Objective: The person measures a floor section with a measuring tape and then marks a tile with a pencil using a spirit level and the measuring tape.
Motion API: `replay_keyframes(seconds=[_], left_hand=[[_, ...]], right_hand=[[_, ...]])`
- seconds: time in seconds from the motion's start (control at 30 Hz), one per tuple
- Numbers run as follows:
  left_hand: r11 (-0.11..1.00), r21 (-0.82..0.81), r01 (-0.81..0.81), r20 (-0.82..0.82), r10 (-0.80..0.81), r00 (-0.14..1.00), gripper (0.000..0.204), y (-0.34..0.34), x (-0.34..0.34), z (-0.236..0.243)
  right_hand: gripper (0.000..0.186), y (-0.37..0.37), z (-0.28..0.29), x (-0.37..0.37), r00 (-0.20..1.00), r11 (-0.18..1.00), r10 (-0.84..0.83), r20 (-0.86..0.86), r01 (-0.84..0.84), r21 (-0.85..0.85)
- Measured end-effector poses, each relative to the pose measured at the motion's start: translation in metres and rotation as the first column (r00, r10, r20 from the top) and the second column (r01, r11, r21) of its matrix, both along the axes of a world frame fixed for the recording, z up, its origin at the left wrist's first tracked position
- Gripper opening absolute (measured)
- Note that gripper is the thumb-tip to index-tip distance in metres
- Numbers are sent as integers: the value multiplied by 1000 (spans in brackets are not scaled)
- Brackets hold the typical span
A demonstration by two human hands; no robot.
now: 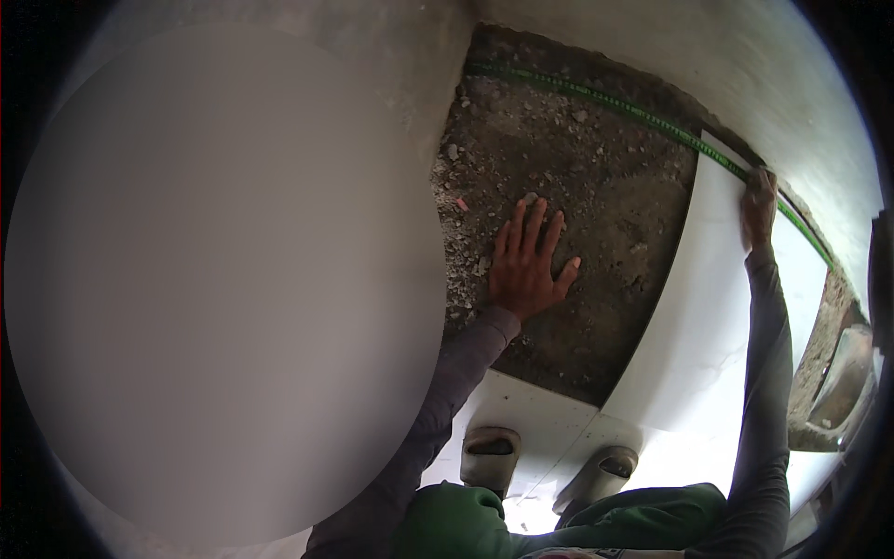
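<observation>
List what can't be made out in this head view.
- Everything left of the left hand: covered by a large grey blur.
- Right hand fingertips on the white tile: too small to tell whether they pinch the green line.
- Grey container at the right: cut off by the dark rim.

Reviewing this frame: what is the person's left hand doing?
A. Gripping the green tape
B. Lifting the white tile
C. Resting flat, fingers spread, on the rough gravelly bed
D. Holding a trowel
C: the left hand lies palm down with fingers spread on the gravelly bed, holding nothing, while the right hand is at the far edge of the white tile by the green tape.
</observation>
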State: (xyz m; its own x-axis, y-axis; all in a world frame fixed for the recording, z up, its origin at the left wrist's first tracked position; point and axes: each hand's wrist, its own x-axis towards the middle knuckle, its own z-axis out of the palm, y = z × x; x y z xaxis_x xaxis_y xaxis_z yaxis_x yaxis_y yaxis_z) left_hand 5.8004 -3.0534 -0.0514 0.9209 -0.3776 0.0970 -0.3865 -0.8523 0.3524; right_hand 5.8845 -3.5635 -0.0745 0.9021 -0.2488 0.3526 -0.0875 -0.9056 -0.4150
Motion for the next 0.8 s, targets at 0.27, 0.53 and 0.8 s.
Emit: replay_keyframes(seconds=[0.27, 0.53, 0.8], left_hand=[[1000, -4, 1, -22, -1, 1000, 71, 10, 0, -7], [999, -37, 9, 11, -8, 1000, 69, 12, 5, 0], [999, 37, 6, 17, -7, 1000, 73, -7, 1, -2]], right_hand=[[21, 15, -1, 4, 1000, 1000, -9, 11, 8, 29], [21, 17, 0, 1, 995, 991, 83, 56, -77, -106], [15, 10, -11, 16, 998, 992, 47, -48, -52, -112]])
